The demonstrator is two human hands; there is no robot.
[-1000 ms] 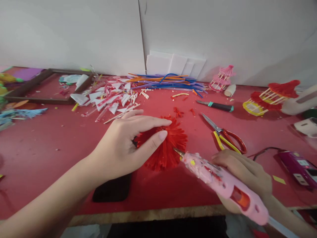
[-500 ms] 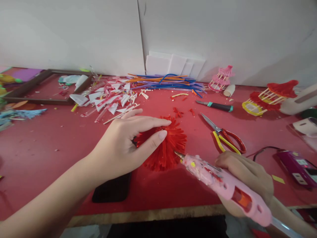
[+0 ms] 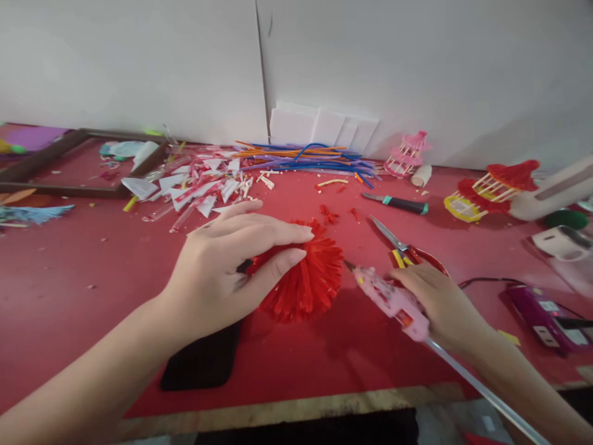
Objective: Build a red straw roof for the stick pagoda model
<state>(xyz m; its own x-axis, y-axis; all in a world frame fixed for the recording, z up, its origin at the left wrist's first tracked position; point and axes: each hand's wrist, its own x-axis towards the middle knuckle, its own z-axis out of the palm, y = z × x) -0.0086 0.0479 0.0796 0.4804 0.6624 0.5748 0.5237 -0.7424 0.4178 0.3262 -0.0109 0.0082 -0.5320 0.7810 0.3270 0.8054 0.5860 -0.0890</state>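
Two bare hands at work over a red surface [image 3: 296, 377]. Left hand [image 3: 213, 262], centre of frame: lies over the round, bright-red tuft of radiating fuzzy strips [image 3: 317, 284], thumb and forefinger tips slightly apart; cannot tell whether the hidden fingers grip it. Tuft sits at frame centre, partly covered by this hand. Right hand [image 3: 438, 300], right of centre: closed around a pink, glue-spattered plastic glue gun [image 3: 389, 296], nozzle pointing up and left, just beside the tuft's right edge; a long translucent glue stick [image 3: 486, 386] runs from its rear toward the lower right. Scissors with red and yellow handles [image 3: 389, 235] lie just beyond the right hand, a black-and-teal-handled knife [image 3: 405, 204] above them. Flat black rounded-corner slab [image 3: 199, 366], lower left of centre, partly under the left forearm. Upper centre: blue, orange and lilac fuzzy stems [image 3: 306, 159], bundled.
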